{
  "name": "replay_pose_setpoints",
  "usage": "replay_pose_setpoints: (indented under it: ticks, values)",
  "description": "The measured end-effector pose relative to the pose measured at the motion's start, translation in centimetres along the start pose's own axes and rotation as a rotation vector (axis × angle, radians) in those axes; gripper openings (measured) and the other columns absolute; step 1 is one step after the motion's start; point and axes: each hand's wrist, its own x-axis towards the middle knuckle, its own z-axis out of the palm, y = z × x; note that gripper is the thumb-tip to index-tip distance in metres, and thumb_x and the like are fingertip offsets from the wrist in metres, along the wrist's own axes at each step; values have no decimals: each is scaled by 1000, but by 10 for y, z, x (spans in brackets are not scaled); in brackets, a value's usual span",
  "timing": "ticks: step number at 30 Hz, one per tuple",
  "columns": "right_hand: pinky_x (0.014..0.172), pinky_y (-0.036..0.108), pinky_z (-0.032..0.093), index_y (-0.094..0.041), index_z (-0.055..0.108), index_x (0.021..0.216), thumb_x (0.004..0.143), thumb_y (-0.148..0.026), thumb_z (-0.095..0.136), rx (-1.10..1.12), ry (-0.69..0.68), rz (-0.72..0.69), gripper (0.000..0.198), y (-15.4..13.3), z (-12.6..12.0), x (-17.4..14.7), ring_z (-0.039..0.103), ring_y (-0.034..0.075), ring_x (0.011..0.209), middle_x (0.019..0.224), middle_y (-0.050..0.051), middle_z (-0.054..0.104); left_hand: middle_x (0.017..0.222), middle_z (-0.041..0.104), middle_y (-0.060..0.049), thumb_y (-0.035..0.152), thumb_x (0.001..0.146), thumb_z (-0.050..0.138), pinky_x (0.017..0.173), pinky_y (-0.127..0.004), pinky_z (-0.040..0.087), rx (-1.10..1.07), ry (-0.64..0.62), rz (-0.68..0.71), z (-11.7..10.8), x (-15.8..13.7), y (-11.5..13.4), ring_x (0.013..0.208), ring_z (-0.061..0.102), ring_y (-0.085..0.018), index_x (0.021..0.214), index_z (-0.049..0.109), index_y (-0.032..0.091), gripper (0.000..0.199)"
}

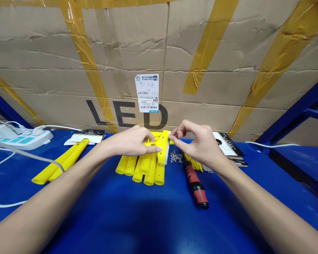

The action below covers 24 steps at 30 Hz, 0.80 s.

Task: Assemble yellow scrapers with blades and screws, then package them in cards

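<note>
My left hand (137, 141) is closed around a yellow scraper (163, 146), its wide head turned to the right with a thin pale strip along the edge. My right hand (194, 139) has its thumb and forefinger pinched together at the upper end of that edge; whatever they hold is too small to make out. Below the left hand lie several yellow tube handles (145, 169) in a pile. Small metal nuts or screws (176, 157) are scattered right of the scraper head. A red and black electric screwdriver (195, 185) lies under my right hand.
Two yellow scrapers or handles (66, 160) rest at left near printed cards (87, 137). A white power strip (26, 137) with cables stands far left. More black and white cards (231, 146) lie at right. A large cardboard box (137, 53) rises behind the blue table (108, 218).
</note>
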Motion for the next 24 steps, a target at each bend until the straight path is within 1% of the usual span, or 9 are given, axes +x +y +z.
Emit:
replay_pose_setpoints:
  ticks: [5, 8, 11, 14, 17, 19, 20, 22, 24]
  values:
    - [70, 32, 44, -22, 48, 72, 96, -12, 47, -271, -15, -341, 26, -4, 9, -2, 60, 20, 78, 78, 7, 70, 59, 46, 3, 55, 83, 61, 49, -29, 25, -57, -18, 21, -2, -3, 3, 54, 36, -12, 63, 48, 21, 42]
    - [70, 34, 42, -22, 54, 74, 97, -9, 42, -430, -85, -466, 30, -2, 8, -3, 58, 20, 79, 81, 8, 73, 59, 44, 3, 53, 82, 62, 48, -29, 24, -80, -31, 24, -4, -4, 2, 53, 34, -12, 62, 48, 21, 40]
    - [69, 35, 40, -22, 55, 73, 94, -8, 42, -466, -142, -524, 28, -5, 3, -3, 59, 22, 82, 82, 8, 72, 60, 43, 3, 53, 81, 63, 48, -29, 23, -111, -49, 11, -6, -4, -1, 53, 35, -12, 62, 49, 20, 40]
    - [73, 35, 44, -22, 52, 75, 89, -12, 47, -308, -119, -449, 18, -10, 1, -4, 63, 24, 87, 86, 10, 70, 62, 49, 2, 56, 81, 62, 49, -28, 25, -127, -75, -8, -8, -3, -5, 54, 39, -12, 66, 57, 20, 39]
    - [76, 31, 47, -24, 44, 77, 85, -13, 53, -36, -20, -192, 16, -11, -2, -3, 67, 22, 92, 84, 6, 67, 66, 56, 0, 61, 81, 60, 49, -28, 26, -93, -76, -46, -8, -2, -8, 56, 42, -13, 70, 63, 19, 44]
    - [73, 29, 45, -25, 40, 76, 81, -13, 55, 20, -35, -31, 20, -7, -5, -1, 67, 20, 85, 78, 2, 64, 67, 60, -2, 64, 80, 59, 50, -28, 27, -73, -75, -75, -8, -1, -11, 56, 44, -13, 70, 64, 18, 47]
    - [71, 28, 43, -24, 39, 75, 80, -13, 57, -4, -96, 13, 21, -4, -6, -1, 65, 19, 79, 75, 0, 62, 68, 61, -2, 64, 80, 59, 50, -28, 27, -69, -76, -85, -8, -1, -12, 56, 45, -14, 70, 64, 18, 47]
    - [66, 28, 38, -23, 41, 72, 78, -13, 59, -101, -311, 43, 21, 2, -8, 0, 57, 16, 68, 70, -1, 59, 68, 62, -2, 63, 80, 59, 50, -28, 28, -68, -79, -90, -7, 0, -13, 56, 46, -13, 70, 64, 18, 46]
    - [64, 27, 35, -22, 45, 70, 76, -12, 61, -170, -509, 55, 20, 7, -7, -1, 52, 15, 66, 70, -1, 57, 68, 61, -1, 61, 81, 59, 51, -27, 28, -62, -75, -87, -7, 0, -14, 57, 46, -13, 69, 62, 19, 44]
